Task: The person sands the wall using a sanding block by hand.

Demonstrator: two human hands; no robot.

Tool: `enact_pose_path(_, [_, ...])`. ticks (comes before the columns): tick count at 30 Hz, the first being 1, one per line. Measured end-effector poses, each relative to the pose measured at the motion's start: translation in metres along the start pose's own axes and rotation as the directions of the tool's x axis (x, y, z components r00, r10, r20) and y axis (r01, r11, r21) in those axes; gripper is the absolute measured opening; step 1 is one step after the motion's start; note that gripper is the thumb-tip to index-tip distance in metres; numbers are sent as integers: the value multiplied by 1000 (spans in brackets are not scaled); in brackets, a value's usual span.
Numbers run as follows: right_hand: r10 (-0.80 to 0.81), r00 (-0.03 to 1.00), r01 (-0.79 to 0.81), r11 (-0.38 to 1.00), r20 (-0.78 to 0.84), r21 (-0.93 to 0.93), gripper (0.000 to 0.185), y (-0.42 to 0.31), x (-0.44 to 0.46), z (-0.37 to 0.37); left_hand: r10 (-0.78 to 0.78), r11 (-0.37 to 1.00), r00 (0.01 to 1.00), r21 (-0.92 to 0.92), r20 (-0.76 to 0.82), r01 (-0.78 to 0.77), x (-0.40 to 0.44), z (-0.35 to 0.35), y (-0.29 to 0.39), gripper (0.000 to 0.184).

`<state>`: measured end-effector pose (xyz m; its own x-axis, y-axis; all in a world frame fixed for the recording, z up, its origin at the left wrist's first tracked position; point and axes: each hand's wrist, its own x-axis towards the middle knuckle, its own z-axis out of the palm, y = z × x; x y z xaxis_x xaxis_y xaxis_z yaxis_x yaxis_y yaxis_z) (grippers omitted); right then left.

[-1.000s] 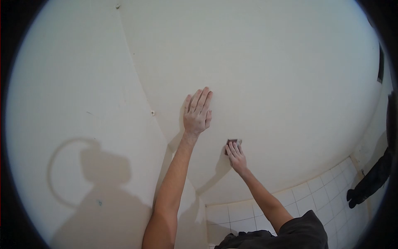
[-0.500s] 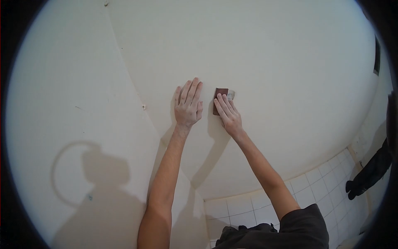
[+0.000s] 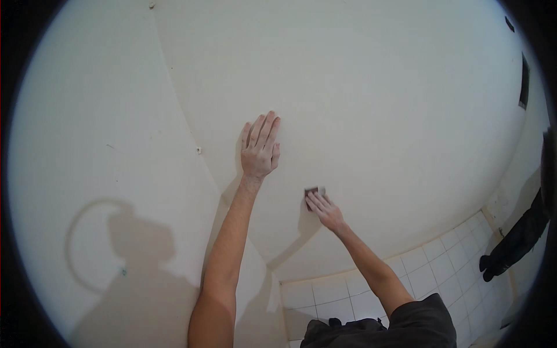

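My left hand lies flat against the off-white wall, fingers stretched upward and holding nothing. Lower and to the right, my right hand presses a piece of brown sandpaper to the same wall. The fingers cover most of the sheet, and its dark upper edge shows above them. A paler flap sticks out on its right side. Motion blurs the sandpaper a little.
A second wall meets this one at a corner on the left and carries my shadow. White tiles cover the floor below. At the far right stand another person's dark-clothed legs.
My right hand has slid down the wall with the sandpaper, from beside my left hand to well below it. The left hand stays on the wall in about the same place.
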<state>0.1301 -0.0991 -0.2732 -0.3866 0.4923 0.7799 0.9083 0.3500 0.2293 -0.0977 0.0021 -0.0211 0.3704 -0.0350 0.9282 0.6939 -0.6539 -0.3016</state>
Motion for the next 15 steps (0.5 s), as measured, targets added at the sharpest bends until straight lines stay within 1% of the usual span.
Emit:
enact_pose_path(4, [48, 978, -61, 996, -205, -58, 58, 24, 100, -40, 6, 1000, 1000, 2, 11, -6, 0, -3, 2, 54])
enact_pose_path(7, [65, 945, -78, 997, -320, -29, 60, 32, 163, -84, 9, 1000, 1000, 10, 19, -9, 0, -2, 1, 52])
enact_pose_path(10, [54, 927, -51, 999, -372, 17, 61, 35, 169, -79, 47, 998, 998, 49, -29, -46, 1, 1, 1, 70])
enact_pose_path(13, [55, 933, -26, 996, -355, 84, 59, 24, 136, -56, 62, 994, 997, 96, -34, -59, 1, 1, 2, 85])
enact_pose_path(15, [55, 966, -32, 995, -251, 96, 57, 11, 94, -35, 66, 994, 997, 92, -30, -63, -1, 1, 1, 78])
